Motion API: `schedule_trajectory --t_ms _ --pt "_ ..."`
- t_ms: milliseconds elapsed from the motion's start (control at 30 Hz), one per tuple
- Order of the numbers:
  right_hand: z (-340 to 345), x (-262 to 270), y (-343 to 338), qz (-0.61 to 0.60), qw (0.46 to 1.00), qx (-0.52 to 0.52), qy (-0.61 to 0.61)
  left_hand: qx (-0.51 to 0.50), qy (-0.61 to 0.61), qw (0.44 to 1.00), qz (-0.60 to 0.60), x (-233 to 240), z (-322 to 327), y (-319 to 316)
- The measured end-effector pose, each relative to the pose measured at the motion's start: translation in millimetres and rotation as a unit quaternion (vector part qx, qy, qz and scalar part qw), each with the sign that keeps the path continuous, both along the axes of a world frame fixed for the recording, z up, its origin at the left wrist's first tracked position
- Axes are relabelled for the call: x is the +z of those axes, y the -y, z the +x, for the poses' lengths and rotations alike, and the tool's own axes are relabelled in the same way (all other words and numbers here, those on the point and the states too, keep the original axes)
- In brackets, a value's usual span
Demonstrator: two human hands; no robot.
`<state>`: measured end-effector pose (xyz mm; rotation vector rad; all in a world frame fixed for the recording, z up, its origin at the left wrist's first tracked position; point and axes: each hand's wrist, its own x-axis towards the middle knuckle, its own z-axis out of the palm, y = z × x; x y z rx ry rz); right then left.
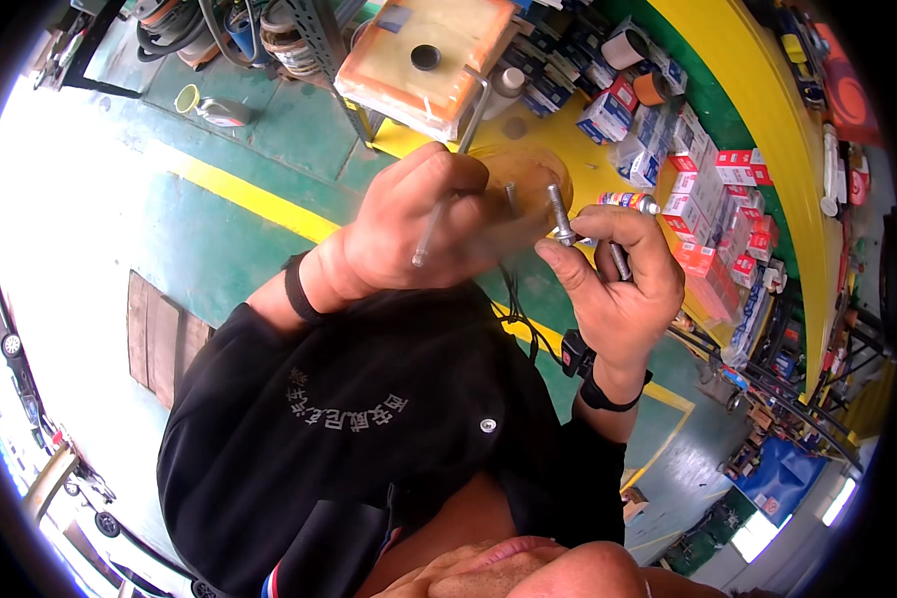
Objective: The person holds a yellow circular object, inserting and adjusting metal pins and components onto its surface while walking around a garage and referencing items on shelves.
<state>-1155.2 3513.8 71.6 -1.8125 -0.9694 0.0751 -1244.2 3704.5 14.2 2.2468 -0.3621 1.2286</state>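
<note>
My left hand [418, 217] is closed around an L-shaped ball-end hex key [483, 112], whose ball end sticks out below the fist. Its fingers are partly blurred. A threaded metal bolt [510, 194] stands up beside these fingers; whether they hold it I cannot tell. Between the thumb and index finger of my right hand [624, 276] is a flanged bolt [558, 209], thread upward. Another bolt [619, 261] lies in the curled fingers of the same hand. The two hands are close together in front of my chest.
A cart [362, 123] ahead bears a plastic-wrapped stack [389, 63] with a black round cap [425, 57] on top. To the right are many small boxes [691, 202] and a spray can [628, 202]. A jug [224, 112] lies on the green floor; wooden boards [153, 329] lie at left.
</note>
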Motion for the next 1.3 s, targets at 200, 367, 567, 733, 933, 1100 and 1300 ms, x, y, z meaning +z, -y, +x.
schedule_trajectory --t_ms 200,367,567,733,933,1100,1300 --pt "5.9 -1.3 6.8 0.000 1.000 -0.030 -0.002 -0.050 -0.095 0.969 -0.224 -15.8 -1.1 2.2" --pt "7.6 -2.4 9.1 -0.020 0.997 -0.067 0.024 -0.159 -0.315 0.638 -0.684 -8.1 -2.0 6.9" --pt "2.0 -5.8 11.2 -0.043 0.996 -0.056 0.056 -0.190 -0.298 0.488 -0.798 -8.7 2.9 14.2" --pt "-8.3 -9.9 17.9 -0.065 0.998 -0.016 -0.006 -0.193 -0.292 0.474 -0.808 -11.5 2.5 13.2" --pt "-15.1 -21.5 15.1 -0.107 0.994 -0.011 -0.007 -0.173 -0.295 0.482 -0.807 -16.2 0.9 11.7" --pt "-17.3 -22.0 12.1 -0.124 0.992 -0.013 -0.012 -0.153 -0.287 0.494 -0.806 -16.9 2.6 13.2" --pt "-15.3 -24.5 1.8 -0.105 0.993 -0.005 0.050 -0.144 -0.284 0.497 -0.807 -11.2 5.8 14.6"
